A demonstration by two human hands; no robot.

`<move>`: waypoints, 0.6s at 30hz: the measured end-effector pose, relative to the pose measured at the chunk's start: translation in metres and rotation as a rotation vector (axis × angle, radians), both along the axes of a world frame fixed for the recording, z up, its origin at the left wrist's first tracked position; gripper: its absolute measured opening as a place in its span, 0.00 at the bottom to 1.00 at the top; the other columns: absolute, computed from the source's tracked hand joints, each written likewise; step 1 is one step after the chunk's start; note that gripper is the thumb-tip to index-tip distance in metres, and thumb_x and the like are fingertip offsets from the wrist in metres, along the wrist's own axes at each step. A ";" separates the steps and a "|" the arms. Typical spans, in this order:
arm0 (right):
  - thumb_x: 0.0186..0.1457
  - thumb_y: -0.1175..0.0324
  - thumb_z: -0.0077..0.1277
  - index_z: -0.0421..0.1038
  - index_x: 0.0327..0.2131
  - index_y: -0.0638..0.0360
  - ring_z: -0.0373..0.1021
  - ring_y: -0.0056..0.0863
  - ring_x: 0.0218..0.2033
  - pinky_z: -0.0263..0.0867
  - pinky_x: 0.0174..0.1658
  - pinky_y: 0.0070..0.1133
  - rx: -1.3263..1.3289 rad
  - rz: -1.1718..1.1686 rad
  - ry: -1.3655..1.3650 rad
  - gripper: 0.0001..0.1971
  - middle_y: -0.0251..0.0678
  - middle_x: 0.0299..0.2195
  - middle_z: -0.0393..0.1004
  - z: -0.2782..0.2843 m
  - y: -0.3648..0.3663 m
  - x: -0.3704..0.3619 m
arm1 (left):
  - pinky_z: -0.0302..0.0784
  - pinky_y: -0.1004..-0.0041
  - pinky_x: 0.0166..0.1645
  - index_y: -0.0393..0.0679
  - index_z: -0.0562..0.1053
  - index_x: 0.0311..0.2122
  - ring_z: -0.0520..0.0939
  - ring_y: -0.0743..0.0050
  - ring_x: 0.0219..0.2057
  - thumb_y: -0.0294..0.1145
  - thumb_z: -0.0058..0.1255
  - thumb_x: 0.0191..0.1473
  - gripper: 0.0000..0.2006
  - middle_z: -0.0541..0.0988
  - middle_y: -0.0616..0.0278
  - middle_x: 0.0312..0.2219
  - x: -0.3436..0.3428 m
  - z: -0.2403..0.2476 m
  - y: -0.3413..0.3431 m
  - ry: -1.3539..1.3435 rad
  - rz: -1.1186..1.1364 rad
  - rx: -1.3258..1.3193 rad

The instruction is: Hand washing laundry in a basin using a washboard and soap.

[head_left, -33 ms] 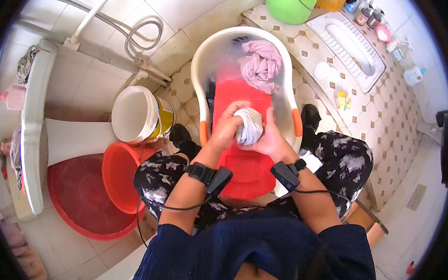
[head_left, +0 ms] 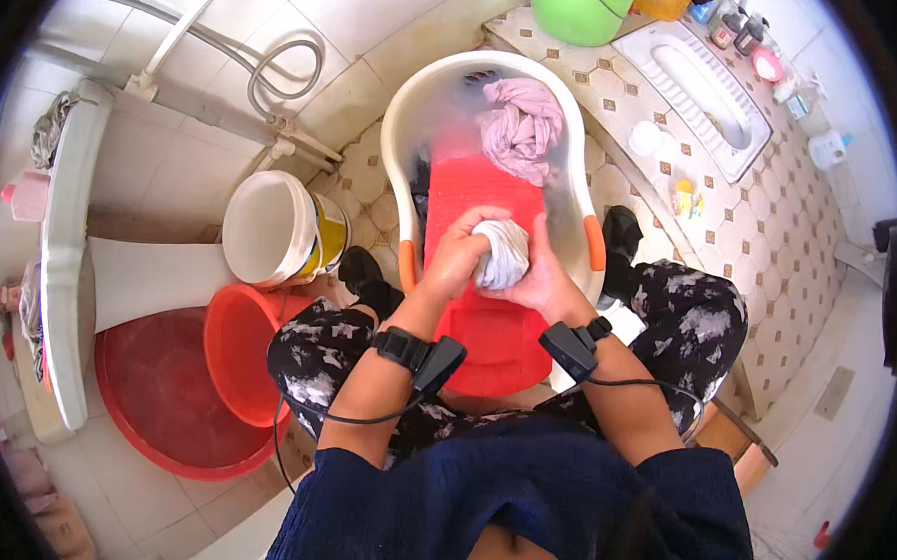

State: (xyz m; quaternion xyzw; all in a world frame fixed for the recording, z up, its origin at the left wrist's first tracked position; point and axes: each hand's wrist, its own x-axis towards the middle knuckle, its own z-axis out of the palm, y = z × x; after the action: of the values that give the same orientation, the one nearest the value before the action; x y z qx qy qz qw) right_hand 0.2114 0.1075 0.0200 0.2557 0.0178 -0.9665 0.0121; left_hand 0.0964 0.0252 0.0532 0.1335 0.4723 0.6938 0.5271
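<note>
A small white-and-grey cloth point(head_left: 504, 254), bunched into a ball, is held between my two hands above a red washboard point(head_left: 490, 352). My left hand point(head_left: 456, 252) curls around its left side, fingers over the top. Against its right and lower side, my right hand point(head_left: 542, 276) cups the cloth, with some fingers hidden beneath it. The washboard leans in a white tub point(head_left: 394, 158) with orange handles, its far end in cloudy water. A twisted pink cloth point(head_left: 522, 128) lies at the tub's far right, partly in the water. Dark fabric shows along the washboard's left edge.
To the left stand a white bucket point(head_left: 261, 227), an orange-red basin point(head_left: 234, 341) and a wide dark-red basin point(head_left: 153, 392). A green bucket point(head_left: 577, 13) and a squat toilet point(head_left: 697, 96) are on the raised tiled floor at the far right, beside several bottles. A grey hose point(head_left: 292, 78) loops along the wall.
The bunched cloth has shifted very slightly to the right and turned a little between my hands. Nothing else has visibly moved.
</note>
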 end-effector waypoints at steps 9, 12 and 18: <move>0.48 0.71 0.44 0.66 0.30 0.54 0.69 0.28 0.30 0.65 0.36 0.25 0.121 -0.257 -0.155 0.03 0.32 0.29 0.71 -0.017 0.003 -0.022 | 0.72 0.70 0.37 0.37 0.69 0.32 0.76 0.66 0.30 0.25 0.36 0.44 0.10 0.75 0.57 0.26 0.001 -0.002 0.004 -0.194 0.204 -0.050; 0.42 0.76 0.46 0.63 0.24 0.55 0.65 0.24 0.23 0.63 0.30 0.25 0.630 -0.404 -0.270 0.04 0.28 0.21 0.65 -0.003 -0.006 -0.031 | 0.72 0.67 0.38 0.39 0.69 0.32 0.77 0.63 0.31 0.31 0.35 0.47 0.11 0.75 0.54 0.27 -0.013 -0.038 -0.002 -0.407 0.228 -0.015; 0.35 0.71 0.51 0.65 0.24 0.57 0.63 0.40 0.26 0.61 0.29 0.28 2.095 -0.257 -0.277 0.08 0.38 0.22 0.63 0.032 -0.002 -0.019 | 0.73 0.59 0.38 0.40 0.70 0.27 0.77 0.57 0.29 0.34 0.34 0.47 0.12 0.75 0.54 0.25 -0.006 -0.027 0.012 -0.643 0.166 -0.193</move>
State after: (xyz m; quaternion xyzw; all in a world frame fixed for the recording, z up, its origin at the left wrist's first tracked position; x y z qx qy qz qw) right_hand 0.1928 0.1058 0.0523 0.2461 0.8121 -0.4256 -0.3143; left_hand 0.0905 0.0373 0.0258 -0.1814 0.3551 0.6929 0.6008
